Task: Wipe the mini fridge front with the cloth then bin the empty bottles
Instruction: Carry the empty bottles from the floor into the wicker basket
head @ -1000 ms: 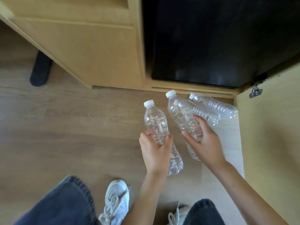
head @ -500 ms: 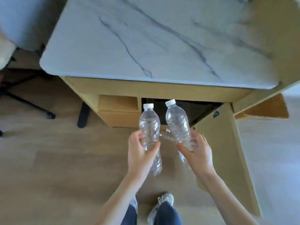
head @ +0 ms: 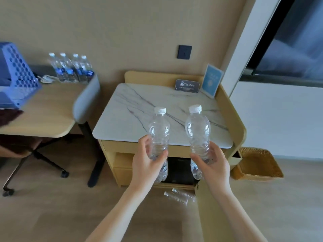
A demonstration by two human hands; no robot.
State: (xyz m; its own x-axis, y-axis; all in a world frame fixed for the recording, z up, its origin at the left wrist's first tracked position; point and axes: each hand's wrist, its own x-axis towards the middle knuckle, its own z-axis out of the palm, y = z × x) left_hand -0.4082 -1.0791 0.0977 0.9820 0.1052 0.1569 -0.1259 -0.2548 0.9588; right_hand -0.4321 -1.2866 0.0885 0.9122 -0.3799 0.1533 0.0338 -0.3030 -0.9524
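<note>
My left hand [head: 146, 163] grips a clear empty bottle [head: 159, 131] with a white cap, held upright. My right hand [head: 212, 163] holds a second empty bottle [head: 198, 130] the same way, a little to the right. Both bottles hang in front of the marble-topped cabinet [head: 132, 110]. The black mini fridge [head: 178, 170] shows low in the cabinet, partly hidden behind my hands. Two more empty bottles [head: 180, 197] lie on the floor in front of it. A woven wicker bin [head: 257, 163] stands on the floor to the cabinet's right. No cloth is in view.
The cabinet's wooden door [head: 218, 215] stands open toward me on the right. A desk [head: 43, 110] at the left carries a blue basket [head: 15, 79] and several full labelled bottles [head: 71, 69]. A chair [head: 35, 154] is tucked under it. Two sign cards [head: 187, 86] stand on the marble top.
I have risen from a crouch with a bottle in each hand. The view lifted from the floor and fridge to the cabinet top, wall, desk and wicker bin.
</note>
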